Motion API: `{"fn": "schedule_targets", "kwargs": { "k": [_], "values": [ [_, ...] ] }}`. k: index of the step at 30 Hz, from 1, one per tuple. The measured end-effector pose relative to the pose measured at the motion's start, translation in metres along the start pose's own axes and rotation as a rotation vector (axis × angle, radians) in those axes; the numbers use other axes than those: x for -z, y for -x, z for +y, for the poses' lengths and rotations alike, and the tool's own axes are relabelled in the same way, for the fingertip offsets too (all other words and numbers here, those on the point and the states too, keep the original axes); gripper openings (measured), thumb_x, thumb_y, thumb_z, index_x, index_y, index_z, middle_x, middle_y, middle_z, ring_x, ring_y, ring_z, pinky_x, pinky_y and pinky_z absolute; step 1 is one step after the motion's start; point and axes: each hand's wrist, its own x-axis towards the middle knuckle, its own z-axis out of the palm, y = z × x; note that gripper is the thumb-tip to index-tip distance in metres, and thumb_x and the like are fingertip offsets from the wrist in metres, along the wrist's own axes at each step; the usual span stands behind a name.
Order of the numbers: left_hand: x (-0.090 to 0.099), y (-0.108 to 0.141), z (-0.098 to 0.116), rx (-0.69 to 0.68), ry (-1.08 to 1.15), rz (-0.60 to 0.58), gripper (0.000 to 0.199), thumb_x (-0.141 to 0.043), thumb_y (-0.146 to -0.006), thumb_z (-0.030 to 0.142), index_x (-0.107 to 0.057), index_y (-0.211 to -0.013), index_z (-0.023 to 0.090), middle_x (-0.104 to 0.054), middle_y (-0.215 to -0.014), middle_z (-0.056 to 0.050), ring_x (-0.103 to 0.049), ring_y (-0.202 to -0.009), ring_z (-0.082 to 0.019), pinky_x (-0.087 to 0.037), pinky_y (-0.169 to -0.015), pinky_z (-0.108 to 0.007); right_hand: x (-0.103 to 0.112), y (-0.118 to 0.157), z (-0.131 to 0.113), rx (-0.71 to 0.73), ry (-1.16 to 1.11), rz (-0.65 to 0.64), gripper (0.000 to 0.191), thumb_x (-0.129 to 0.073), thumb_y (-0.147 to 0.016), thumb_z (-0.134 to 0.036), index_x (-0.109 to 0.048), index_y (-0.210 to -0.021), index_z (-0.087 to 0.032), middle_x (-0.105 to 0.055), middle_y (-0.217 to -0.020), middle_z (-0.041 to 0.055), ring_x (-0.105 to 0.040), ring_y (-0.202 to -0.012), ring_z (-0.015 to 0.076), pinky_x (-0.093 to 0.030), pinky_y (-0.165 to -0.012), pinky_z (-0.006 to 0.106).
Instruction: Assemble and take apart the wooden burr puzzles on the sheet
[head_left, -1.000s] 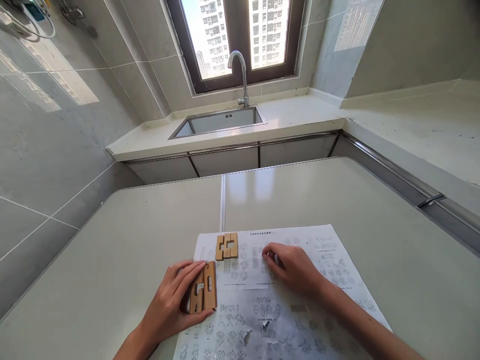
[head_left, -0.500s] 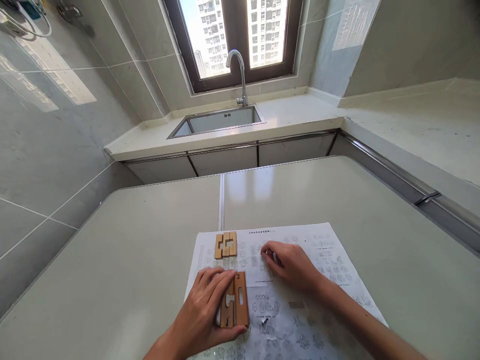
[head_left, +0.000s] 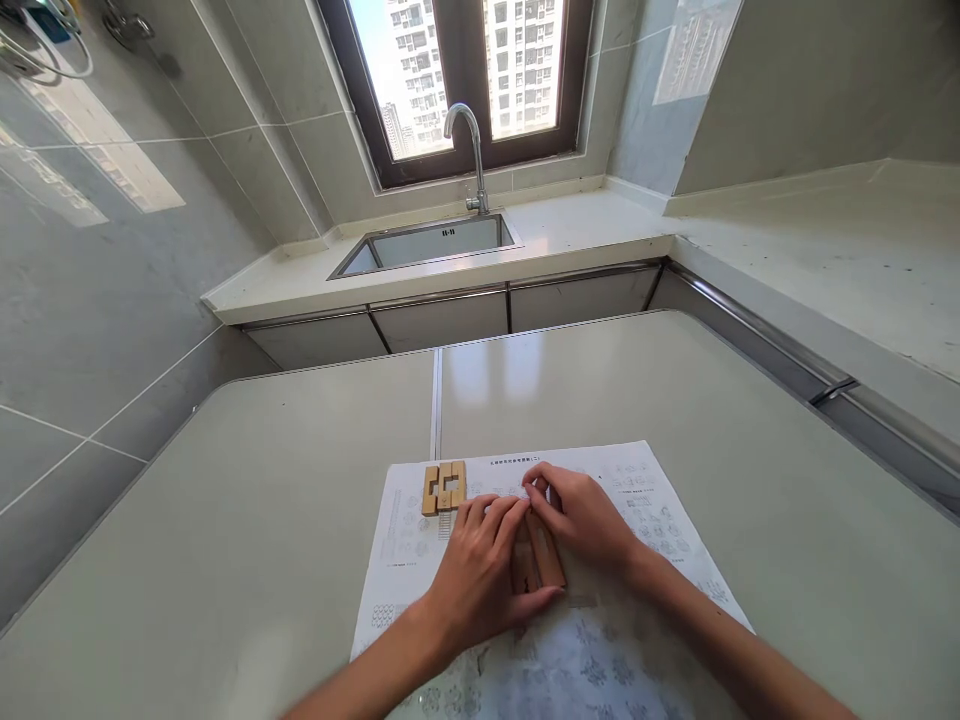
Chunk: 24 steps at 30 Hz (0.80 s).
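Observation:
My left hand (head_left: 486, 565) is wrapped over two brown wooden puzzle pieces (head_left: 546, 556) lying side by side, thumb along their near end and fingertips at the far end. The hand covers much of them, and their notches are mostly hidden. Close by on the right, my right hand (head_left: 581, 515) is closed in a loose pinch. Its fingertips meet the far end of the pieces, beside the left fingertips; whatever is between them is hidden. Beyond the left hand, several lighter notched wooden pieces (head_left: 444, 488) lie together on a printed sheet (head_left: 409, 590) of small diagrams.
The sheet lies on a pale table (head_left: 315, 480) with a seam down its middle. Past the far edge are a counter (head_left: 585, 215), a sink (head_left: 442, 240) and a tap (head_left: 478, 160) below a window. A tiled wall (head_left: 90, 300) rises at the left.
My left hand has carried the brown pieces to the right and away from me, up to my right hand. The right hand has stayed nearly in place.

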Motion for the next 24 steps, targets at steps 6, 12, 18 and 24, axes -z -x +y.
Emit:
{"fn": "schedule_targets", "kwargs": {
  "k": [6, 12, 18, 24],
  "values": [
    [-0.016, -0.031, 0.006, 0.029, 0.014, 0.049, 0.077, -0.087, -0.076, 0.045, -0.048, -0.139, 0.024, -0.066, -0.129, -0.015, -0.061, -0.115, -0.038, -0.051, -0.099, -0.059, 0.006, -0.005, 0.01, -0.101, 0.057, 0.106, 0.02, -0.048, -0.103, -0.033, -0.064, -0.096, -0.024, -0.071, -0.076, -0.0001, -0.065, -0.066, 0.0184, -0.044, -0.064, 0.029],
    [-0.009, -0.038, -0.006, -0.002, 0.06, 0.052, 0.092, -0.089, -0.076, 0.053, -0.04, -0.148, 0.023, -0.061, -0.139, -0.018, -0.057, -0.128, -0.039, -0.051, -0.106, -0.059, 0.012, -0.008, 0.015, -0.126, 0.155, 0.112, 0.02, -0.049, -0.103, -0.034, -0.065, -0.096, -0.024, -0.071, -0.074, -0.0005, -0.066, -0.066, 0.0192, -0.039, -0.063, 0.029],
    [0.018, -0.017, -0.027, -0.055, -0.054, 0.01, 0.106, -0.093, -0.064, 0.063, -0.043, -0.149, 0.025, -0.059, -0.145, -0.017, -0.049, -0.14, -0.043, -0.046, -0.113, -0.063, 0.016, -0.009, 0.013, -0.119, 0.241, 0.05, 0.023, -0.047, -0.105, -0.038, -0.064, -0.096, -0.024, -0.07, -0.067, -0.0016, -0.066, -0.062, 0.0192, -0.034, -0.06, 0.028],
    [0.023, -0.008, -0.034, -0.033, -0.139, -0.009, 0.092, -0.09, -0.071, 0.058, -0.049, -0.144, 0.022, -0.058, -0.146, -0.018, -0.046, -0.142, -0.044, -0.045, -0.112, -0.065, 0.018, -0.009, 0.012, -0.112, 0.319, -0.001, 0.022, -0.05, -0.104, -0.041, -0.064, -0.1, -0.024, -0.071, -0.065, -0.0007, -0.068, -0.063, 0.0215, -0.03, -0.06, 0.029]
  ]
}}
